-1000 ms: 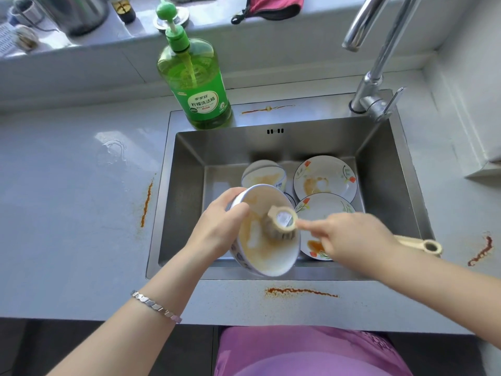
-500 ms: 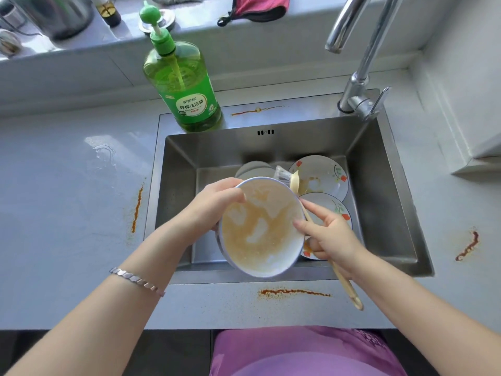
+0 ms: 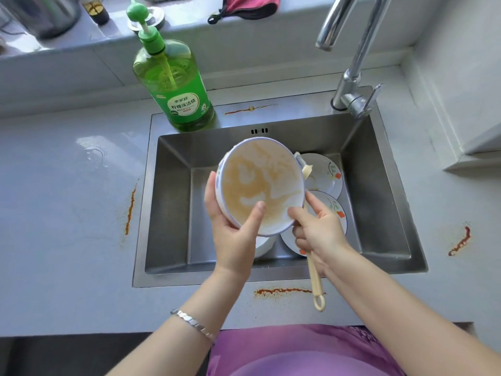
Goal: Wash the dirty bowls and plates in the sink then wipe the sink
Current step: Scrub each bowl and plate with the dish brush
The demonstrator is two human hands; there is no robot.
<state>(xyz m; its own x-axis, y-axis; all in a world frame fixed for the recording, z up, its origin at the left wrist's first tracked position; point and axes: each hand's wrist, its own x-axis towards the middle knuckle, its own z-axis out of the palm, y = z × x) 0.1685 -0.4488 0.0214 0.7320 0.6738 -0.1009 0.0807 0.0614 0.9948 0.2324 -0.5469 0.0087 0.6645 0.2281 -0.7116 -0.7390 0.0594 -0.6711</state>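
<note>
In the head view, the left hand [image 3: 235,240] grips the smeared bowl [image 3: 260,183] over the sink [image 3: 173,202], thumb inside, mouth tilted towards the person. The right hand [image 3: 320,234], touching its near-right rim, curls round the brush [image 3: 314,275]. The brush handle runs away from the person behind that rim and its head lies outside, so scrubbing likely needs it brought inward.
</note>
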